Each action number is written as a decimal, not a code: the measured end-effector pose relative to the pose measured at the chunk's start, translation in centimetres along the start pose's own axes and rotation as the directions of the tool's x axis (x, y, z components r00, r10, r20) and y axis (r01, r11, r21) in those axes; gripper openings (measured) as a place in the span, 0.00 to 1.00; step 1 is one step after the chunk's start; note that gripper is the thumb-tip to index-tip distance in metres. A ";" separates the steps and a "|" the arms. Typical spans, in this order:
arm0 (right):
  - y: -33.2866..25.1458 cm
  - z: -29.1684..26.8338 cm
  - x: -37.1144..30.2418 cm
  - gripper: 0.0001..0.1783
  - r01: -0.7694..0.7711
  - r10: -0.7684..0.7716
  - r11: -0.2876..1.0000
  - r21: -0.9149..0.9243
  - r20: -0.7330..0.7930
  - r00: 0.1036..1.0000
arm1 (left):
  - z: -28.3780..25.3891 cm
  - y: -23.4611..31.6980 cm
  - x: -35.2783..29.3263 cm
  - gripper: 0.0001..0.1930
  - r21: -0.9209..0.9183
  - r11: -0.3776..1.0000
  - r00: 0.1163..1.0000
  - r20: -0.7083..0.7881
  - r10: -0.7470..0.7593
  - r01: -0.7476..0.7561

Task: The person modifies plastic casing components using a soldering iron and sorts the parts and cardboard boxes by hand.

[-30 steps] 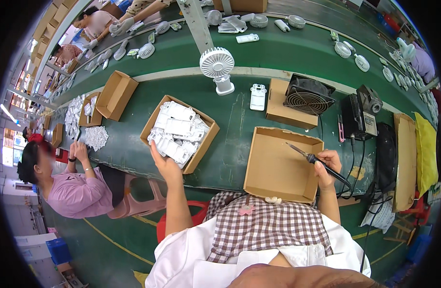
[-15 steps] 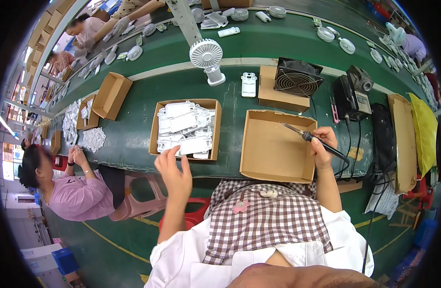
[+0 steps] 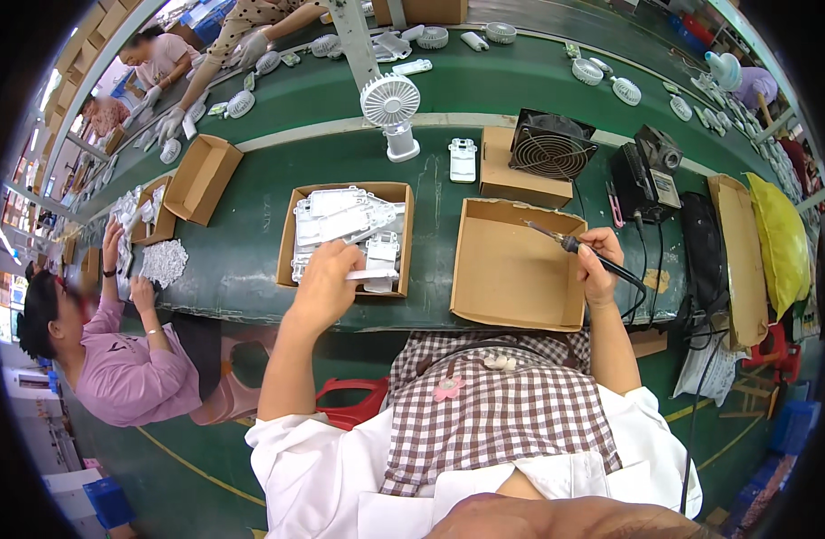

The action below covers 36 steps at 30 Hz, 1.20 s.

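Left hand [image 3: 332, 277]: fingers closed on one white plastic part [image 3: 374, 275], seen edge-on over the near side of a carton [image 3: 288, 235]. Change: half a second ago, fingers spread at that carton's near edge; now a piece in grip, so selection appears made. Carton contents: further white parts [image 3: 327, 205], piled. Right hand [image 3: 598, 265]: grasping one soldering iron [image 3: 570, 243], tip above a second carton [image 3: 511, 278]. Beyond, on the green surface [image 3: 433, 242]: one white fan [image 3: 390, 101], upright; one black fan [image 3: 554, 145], square-framed.
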State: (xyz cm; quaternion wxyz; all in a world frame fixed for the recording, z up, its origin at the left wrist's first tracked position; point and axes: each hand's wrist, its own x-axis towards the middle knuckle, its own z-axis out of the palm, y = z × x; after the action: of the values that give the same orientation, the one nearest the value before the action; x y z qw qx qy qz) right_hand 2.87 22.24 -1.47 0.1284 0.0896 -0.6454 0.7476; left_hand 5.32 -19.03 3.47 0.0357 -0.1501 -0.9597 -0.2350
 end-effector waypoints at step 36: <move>0.8 -1.3 -0.5 0.09 -0.001 -0.003 0.989 0.151 0.030 1.000 | 3.2 2.0 3.7 0.29 0.231 0.973 0.997 -0.077 0.027 -0.009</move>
State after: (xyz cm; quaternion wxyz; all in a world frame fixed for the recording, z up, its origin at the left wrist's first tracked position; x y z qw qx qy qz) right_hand 3.09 23.34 -2.55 0.1120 0.1106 -0.5888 0.7928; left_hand 2.37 -14.85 2.04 0.0931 -0.1444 -0.9769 -0.1274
